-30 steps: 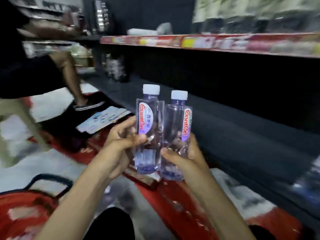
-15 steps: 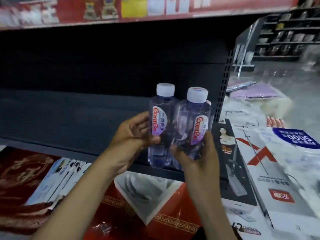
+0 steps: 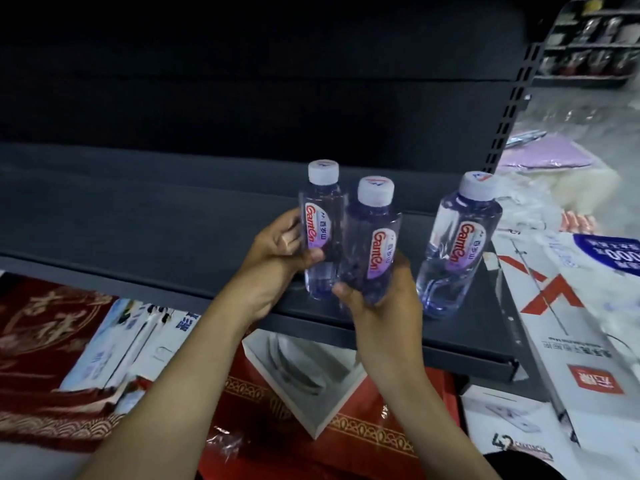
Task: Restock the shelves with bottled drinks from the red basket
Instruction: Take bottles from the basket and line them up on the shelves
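My left hand (image 3: 277,252) grips a clear water bottle (image 3: 322,216) with a white cap and a red-and-purple label. A second, matching water bottle (image 3: 372,244) is held from below in my right hand (image 3: 384,306). Both bottles are upright, side by side, just above the front part of the dark shelf (image 3: 145,223). A third bottle of the same kind (image 3: 457,244) stands on that shelf to the right, near the perforated end post, and neither hand touches it. The red basket is out of view.
Under the shelf lie flat boxes and red printed packaging (image 3: 52,351) on the floor. A large white carton (image 3: 568,323) leans at the right of the shelf end. More shelving (image 3: 595,39) stands far off at the top right. The shelf's back panel is dark.
The view swung right along the shelf and dropped lower. My hands carried both bottles forward over the shelf board. A third bottle at the shelf's right end came into view.
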{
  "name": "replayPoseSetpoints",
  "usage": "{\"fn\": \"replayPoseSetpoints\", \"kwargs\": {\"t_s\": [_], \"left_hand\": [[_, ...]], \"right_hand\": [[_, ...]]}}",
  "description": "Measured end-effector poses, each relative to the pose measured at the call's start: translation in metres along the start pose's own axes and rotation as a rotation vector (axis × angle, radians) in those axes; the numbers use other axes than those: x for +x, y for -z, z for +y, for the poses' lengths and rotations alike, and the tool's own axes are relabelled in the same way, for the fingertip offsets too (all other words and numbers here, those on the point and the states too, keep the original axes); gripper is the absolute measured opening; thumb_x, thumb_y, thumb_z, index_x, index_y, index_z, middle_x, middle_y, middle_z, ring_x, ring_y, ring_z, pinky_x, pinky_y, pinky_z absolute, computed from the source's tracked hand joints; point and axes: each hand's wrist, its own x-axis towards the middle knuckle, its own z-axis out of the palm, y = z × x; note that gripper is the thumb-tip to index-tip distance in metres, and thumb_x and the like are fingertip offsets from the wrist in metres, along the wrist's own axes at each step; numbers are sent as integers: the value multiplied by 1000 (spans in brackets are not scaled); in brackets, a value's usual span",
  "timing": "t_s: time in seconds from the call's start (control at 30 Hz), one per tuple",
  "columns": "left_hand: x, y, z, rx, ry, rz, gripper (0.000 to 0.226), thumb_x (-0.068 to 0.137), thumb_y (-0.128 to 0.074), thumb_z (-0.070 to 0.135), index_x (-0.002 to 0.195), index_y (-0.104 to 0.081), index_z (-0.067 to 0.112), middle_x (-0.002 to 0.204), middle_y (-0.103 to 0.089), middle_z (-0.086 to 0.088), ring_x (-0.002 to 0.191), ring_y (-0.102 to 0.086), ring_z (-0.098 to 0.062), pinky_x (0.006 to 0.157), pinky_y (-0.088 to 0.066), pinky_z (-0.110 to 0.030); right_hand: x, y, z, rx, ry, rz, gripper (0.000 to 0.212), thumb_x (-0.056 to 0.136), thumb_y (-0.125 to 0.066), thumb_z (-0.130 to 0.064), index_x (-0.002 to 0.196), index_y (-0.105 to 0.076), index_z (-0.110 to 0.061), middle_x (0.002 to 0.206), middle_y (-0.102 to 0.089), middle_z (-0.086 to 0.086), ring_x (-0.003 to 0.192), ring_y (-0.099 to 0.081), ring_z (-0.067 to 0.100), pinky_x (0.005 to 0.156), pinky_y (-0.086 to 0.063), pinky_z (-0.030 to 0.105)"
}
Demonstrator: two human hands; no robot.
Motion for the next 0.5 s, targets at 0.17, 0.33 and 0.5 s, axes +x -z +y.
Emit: {"fn": "replayPoseSetpoints", "kwargs": {"t_s": [0.17,0.33,0.5], "left_hand": [[7,2,-5,-6,2,-7,60,80,-60,-18,133,-53,9,115,-71,-4,108,-66,-13,84,-53,-21],[-2,2,-8,124,38,-102,73,71,-73,-5,135,-45,16,118,-71,-2,116,-64,-15,93,-53,-27],[-5,-3,-14,189,52,-32,79,68,-82,1,132,-45,26,127,-66,1,119,-62,-14,100,-50,-36]], "right_hand": [[22,-3,16,-101,17,15,58,80,-77,-4,127,-46,-19,119,-56,-6,107,-54,-4,91,-38,0],[2,5,10,-169,-43,-51,73,78,-75,-5,139,-39,-22,128,-57,-7,119,-55,6,104,-46,28],[-27,51,-30,-169,113,126,38,83,-68,-10,113,-61,-32,108,-65,-17,98,-63,0,86,-50,13]]}}
